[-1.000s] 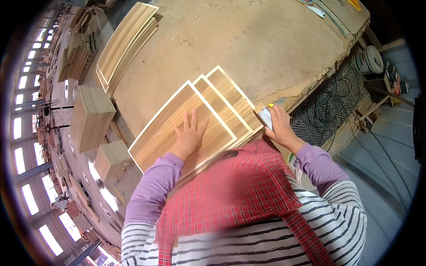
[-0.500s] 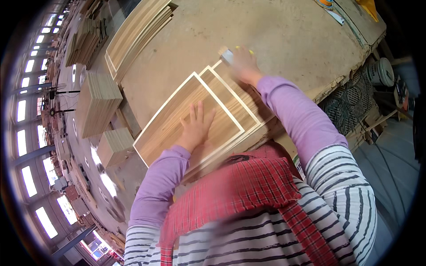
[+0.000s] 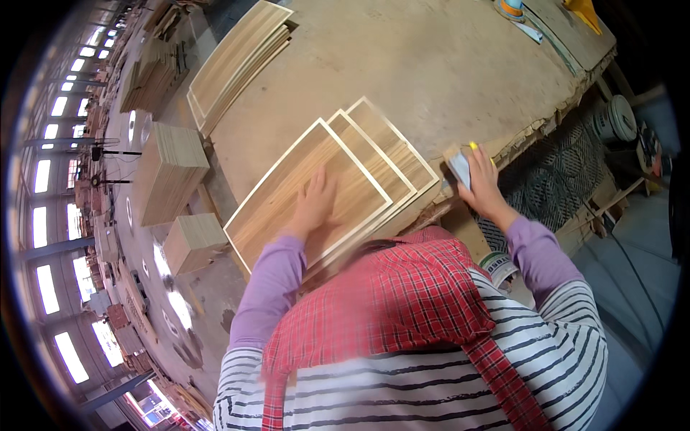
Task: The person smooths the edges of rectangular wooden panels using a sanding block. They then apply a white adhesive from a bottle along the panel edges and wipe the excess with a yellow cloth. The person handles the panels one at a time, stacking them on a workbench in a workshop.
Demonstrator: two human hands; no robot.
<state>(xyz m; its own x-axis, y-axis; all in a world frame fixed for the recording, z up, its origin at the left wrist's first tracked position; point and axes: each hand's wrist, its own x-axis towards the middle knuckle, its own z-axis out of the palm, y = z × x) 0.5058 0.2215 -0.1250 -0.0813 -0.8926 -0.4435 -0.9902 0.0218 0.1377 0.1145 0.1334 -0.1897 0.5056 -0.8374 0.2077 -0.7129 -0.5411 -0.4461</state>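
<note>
Three wood-grain panels with pale edges (image 3: 284, 194) lie overlapped in a stack on the worktable (image 3: 453, 65). My left hand (image 3: 313, 201) rests on the top panel, fingers apart and holding nothing. My right hand (image 3: 483, 188) is at the table's edge, just right of the panels' corners, its fingers wrapped round a small block (image 3: 458, 164) with a tan side and a grey-white face. A small yellow piece shows at its fingertips.
Another panel pile (image 3: 237, 61) lies at the table's upper left; board stacks (image 3: 169, 172) stand beyond the left edge. A tape roll (image 3: 512, 8) and yellow item (image 3: 582, 16) are at the back right. Buckets (image 3: 614, 115) and black mesh (image 3: 546, 172) lie past the right edge.
My right hand moved up and left to the panels' far corner, then back right and down to the table edge, still holding the block. My left hand stays on the top panel.
</note>
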